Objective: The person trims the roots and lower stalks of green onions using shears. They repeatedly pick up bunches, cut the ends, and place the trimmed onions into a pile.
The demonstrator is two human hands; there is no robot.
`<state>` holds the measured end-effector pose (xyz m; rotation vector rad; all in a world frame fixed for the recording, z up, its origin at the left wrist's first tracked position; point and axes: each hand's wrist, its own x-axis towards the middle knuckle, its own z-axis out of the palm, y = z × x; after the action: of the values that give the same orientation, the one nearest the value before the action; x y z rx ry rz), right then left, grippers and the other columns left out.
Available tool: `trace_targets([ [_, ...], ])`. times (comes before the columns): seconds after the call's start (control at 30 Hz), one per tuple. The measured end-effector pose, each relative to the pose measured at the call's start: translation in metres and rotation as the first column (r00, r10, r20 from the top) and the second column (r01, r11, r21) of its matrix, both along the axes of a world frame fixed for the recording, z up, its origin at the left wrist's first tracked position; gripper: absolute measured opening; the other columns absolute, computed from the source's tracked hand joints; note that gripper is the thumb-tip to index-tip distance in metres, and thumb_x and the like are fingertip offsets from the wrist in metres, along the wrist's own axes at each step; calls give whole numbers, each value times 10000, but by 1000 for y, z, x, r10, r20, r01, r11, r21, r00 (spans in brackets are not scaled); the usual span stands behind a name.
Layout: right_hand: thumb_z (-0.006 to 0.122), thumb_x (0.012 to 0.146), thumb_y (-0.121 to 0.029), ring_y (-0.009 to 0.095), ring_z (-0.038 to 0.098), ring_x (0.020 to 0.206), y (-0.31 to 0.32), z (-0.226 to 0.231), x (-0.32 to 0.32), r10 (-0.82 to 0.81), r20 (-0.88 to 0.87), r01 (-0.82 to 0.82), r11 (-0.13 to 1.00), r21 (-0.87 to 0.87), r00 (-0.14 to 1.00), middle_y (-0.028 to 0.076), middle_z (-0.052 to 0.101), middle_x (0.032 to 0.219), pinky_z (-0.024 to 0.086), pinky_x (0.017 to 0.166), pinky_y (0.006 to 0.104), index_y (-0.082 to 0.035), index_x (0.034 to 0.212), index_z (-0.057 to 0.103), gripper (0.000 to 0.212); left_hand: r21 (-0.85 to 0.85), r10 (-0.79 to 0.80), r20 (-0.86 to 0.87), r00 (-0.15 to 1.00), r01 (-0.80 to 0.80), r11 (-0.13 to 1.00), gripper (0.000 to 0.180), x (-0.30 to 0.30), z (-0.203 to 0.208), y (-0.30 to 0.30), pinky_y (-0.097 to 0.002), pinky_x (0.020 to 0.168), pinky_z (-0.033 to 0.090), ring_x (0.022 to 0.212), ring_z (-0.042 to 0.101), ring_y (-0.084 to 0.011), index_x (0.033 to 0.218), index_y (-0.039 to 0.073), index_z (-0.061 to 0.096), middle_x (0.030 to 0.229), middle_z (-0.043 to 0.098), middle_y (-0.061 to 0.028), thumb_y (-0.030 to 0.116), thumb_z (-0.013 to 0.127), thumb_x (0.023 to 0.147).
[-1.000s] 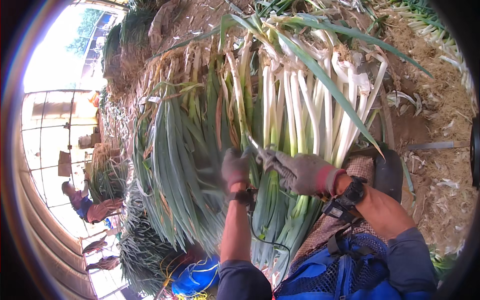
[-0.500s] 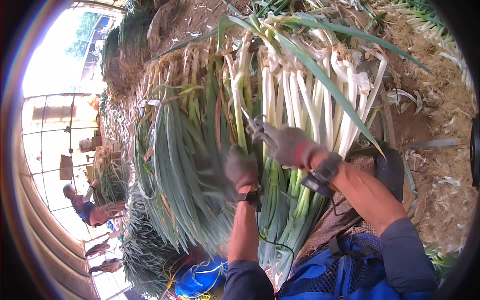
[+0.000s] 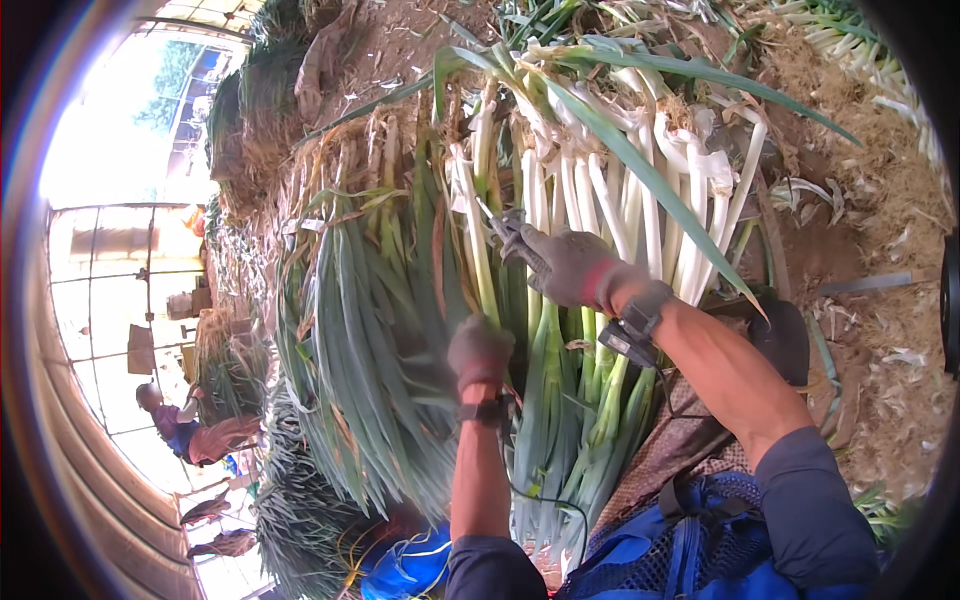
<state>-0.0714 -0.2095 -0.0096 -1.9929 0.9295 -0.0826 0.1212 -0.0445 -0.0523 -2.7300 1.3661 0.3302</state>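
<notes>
**2 gloved hands in a heap of leeks**

Big pile of leeks (image 3: 560, 330) fills the middle of the view, white stalks up top, green leaves fanning down & left, lying on bare dirt ground (image 3: 880, 240) strewn w/ dry trimmings. Another person (image 3: 185, 430) crouches far left by more green bundles. Blue bag (image 3: 690, 550) sits at the bottom edge, betw. the forearms. Right hand (image 3: 565, 265), grey glove, fingers closed on a thin stalk at the pile's centre. Left hand (image 3: 480, 350), gloved, pressed among green leaves just below; grip: can't tell. Black wrist device (image 3: 630, 335) strapped on right wrist.
</notes>
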Motion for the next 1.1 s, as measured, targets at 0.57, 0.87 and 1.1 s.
trace_targets([
  [0.57, 674, 929, -263, 450, 718, 1004, 21, 0, -27, 63, 33, -66, 994, 83, 997, 273, 725, 1092, 548, 927, 546, -208, 1599, 429, 715, -254, 43, -354, 934, -141, 957, 319, -12, -3, 59, -445, 758, 545, 799, 670, -358, 884, 60, 690, 859, 689, -133, 269, 862, 714],
  [0.87, 741, 929, -325, 441, 683, 1006, 61, 24, -104, 69, 92, -72, 997, 28, 993, 262, 662, 1067, 523, 900, 512, -147, 1625, 416, 789, -487, -241, -367, 898, 35, 873, 704, 24, 56, -23, -290, 771, 587, 846, 716, -138, 1404, 30, 634, 1041, 778, -68, 33, 786, 716],
  [1.1, 758, 929, -330, 450, 683, 998, 66, 43, -135, -59, 183, 60, 998, 3, 981, 258, 663, 1062, 533, 904, 498, -80, 1602, 448, 782, -301, -165, -425, 890, 33, 953, 828, 16, 62, -64, -309, 797, 598, 879, 720, -152, 1514, 14, 553, 1089, 773, -97, 19, 791, 721],
])
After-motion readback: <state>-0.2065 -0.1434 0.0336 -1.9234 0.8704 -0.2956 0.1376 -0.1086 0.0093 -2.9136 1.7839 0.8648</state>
